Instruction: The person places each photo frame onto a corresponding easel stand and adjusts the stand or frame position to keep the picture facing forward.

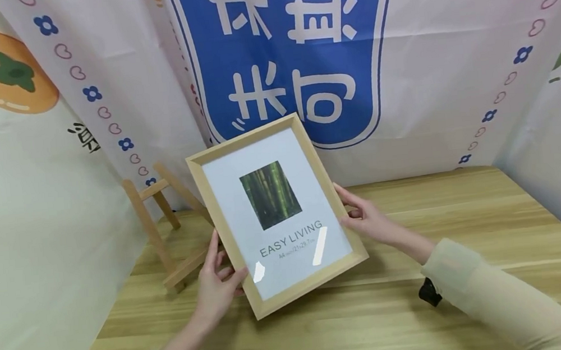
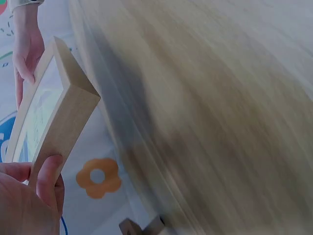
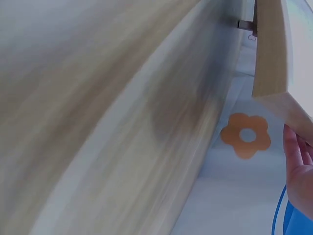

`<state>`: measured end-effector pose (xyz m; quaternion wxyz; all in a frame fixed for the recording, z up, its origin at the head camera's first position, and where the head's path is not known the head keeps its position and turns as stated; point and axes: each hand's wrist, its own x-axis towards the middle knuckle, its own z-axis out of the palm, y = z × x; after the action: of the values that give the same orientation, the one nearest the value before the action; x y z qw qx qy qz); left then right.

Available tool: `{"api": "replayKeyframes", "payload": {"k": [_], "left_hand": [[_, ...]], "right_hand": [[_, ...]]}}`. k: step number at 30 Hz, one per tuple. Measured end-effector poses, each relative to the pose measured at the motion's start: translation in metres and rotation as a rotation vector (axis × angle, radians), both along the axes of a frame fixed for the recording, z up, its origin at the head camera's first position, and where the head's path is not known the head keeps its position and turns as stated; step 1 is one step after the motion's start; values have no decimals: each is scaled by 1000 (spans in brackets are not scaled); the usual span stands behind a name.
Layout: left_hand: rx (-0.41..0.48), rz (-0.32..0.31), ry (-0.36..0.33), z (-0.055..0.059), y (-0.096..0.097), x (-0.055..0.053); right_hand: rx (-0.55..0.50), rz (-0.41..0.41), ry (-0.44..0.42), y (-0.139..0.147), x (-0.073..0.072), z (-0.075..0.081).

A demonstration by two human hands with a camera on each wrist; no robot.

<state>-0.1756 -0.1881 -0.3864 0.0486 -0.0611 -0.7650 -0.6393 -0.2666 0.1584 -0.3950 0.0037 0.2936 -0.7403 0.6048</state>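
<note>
A light-wood picture frame [image 1: 225, 223] with a bamboo picture and the words EASY LIVING hangs tilted above the table, held by both hands. My left hand [image 1: 216, 282] grips its left edge near the lower corner, thumb on the front. On the opposite edge, my right hand [image 1: 365, 216] holds it with thumb in front and fingers along the side and behind. The left wrist view shows the picture frame's [image 2: 73, 105] thick side with the left fingers round it. In the right wrist view, the right hand [image 3: 299, 169] is partly cut off.
A small wooden easel [image 1: 149, 221] stands at the left, partly behind the picture frame. Below lies a wood-grain table [image 1: 356, 325], with printed cloth [image 1: 430, 98] hanging behind and at the sides. A small black object [image 1: 429, 292] shows under the right sleeve.
</note>
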Motion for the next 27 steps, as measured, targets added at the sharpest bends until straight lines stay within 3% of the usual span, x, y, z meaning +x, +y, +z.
{"api": "replayKeyframes", "payload": {"k": [6, 14, 27], "left_hand": [[-53, 49, 51, 7, -13, -2], [-148, 129, 104, 16, -33, -3], [-164, 297, 216, 24, -67, -7]], "right_hand": [[22, -20, 42, -17, -10, 8], [2, 22, 37, -46, -25, 16], [-83, 10, 103, -104, -50, 26]]}}
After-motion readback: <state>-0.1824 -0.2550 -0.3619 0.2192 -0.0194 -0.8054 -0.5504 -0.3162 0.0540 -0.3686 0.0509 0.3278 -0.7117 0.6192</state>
